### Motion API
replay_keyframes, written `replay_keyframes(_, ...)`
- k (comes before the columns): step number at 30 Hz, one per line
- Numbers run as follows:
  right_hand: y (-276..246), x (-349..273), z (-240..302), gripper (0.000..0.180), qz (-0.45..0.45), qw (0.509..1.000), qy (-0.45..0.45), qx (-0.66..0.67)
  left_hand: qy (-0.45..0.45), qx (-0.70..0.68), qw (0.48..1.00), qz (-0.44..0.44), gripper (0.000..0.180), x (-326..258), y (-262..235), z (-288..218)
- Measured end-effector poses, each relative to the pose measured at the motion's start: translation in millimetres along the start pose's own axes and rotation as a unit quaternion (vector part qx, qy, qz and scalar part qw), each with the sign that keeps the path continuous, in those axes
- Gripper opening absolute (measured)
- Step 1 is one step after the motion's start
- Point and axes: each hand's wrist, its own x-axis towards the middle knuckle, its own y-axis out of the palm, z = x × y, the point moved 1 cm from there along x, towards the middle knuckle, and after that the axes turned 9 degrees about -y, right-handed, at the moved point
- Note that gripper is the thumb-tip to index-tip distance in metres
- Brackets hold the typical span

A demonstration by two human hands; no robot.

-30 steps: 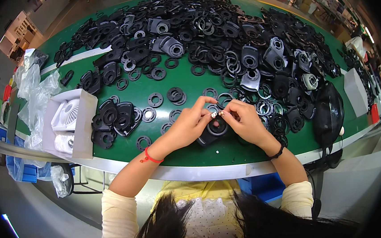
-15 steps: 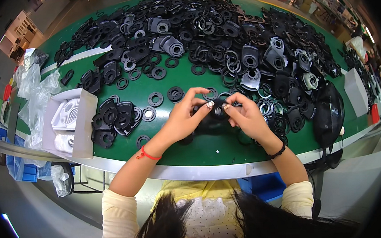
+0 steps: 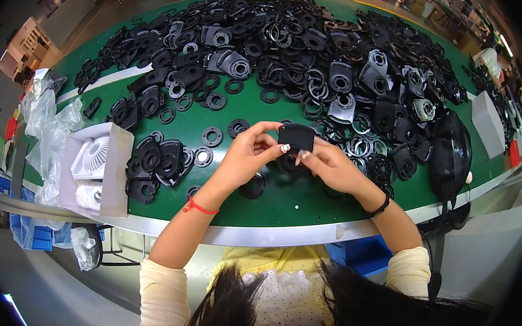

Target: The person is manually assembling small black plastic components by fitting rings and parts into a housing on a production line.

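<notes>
Across a broad green-topped table (image 3: 271, 216) edged with pale metal spread a heap of black plastic housings and rings (image 3: 301, 44). At its left side hung crumpled, translucent plastic sheeting (image 3: 56, 135), and just beside that stood a white, open-topped cardboard box (image 3: 116, 171) holding a white, round-ribbed fan piece (image 3: 93, 155). Near the table's right end lay a dark, sagging mesh bag (image 3: 449, 155). Over the near middle of the green surface were the person's left hand (image 3: 245, 157) and right hand (image 3: 335, 166). Between them was a smooth black plastic housing (image 3: 297, 137), raised and tilted; the left thumb and fingers pinched its left edge, while the right thumb pressed its lower right, the fingers behind partly hidden. Beyond the left hand lay a flat black ring (image 3: 204, 137), and nearer the table's edge, a tiny white speck (image 3: 297, 207).
</notes>
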Motion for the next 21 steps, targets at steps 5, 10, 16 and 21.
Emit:
replay_keyframes(5,-1.8,0.4,-0.5,0.029,-0.010,0.997,0.074,0.019,0.050,0.062,0.997,0.010,0.038,-0.2,7.2,4.2)
replay_keyframes(10,-0.7,0.1,-0.4,0.027,-0.017,0.999,-0.027,-0.015,-0.003,0.072,0.997,0.031,0.031,1.4,15.3,11.2)
replay_keyframes(16,2.0,0.5,4.7,0.027,-0.053,0.995,-0.050,-0.070,0.076,0.180,0.980,-0.049,0.031,-1.9,21.9,8.7)
replay_keyframes(21,6.1,-0.5,1.0,0.025,-0.091,0.988,-0.086,-0.088,0.113,0.193,0.972,-0.078,0.032,-3.2,24.9,5.1)
